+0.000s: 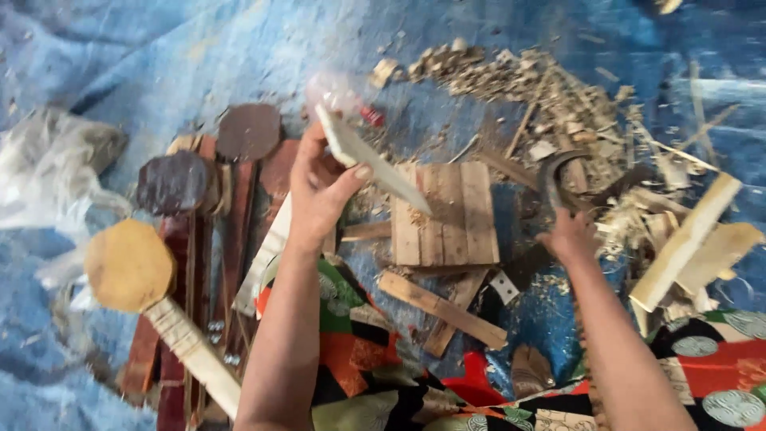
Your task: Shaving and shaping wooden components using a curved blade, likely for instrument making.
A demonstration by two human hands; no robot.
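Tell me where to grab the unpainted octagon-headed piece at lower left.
Probably by its long pale neck, from above: it lies flat and uncovered, narrow enough to close around. The octagon-headed piece has a wide flat head, harder to wrap.

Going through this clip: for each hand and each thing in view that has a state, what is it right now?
left hand: closed on a pale flat wood strip, lifted and tilted.
right hand: gripping a curved dark blade tool.
slatted wooden board: lying flat on the blue tarp.
wood shavings: scattered in a pile.
round-headed wooden pieces: lying side by side.
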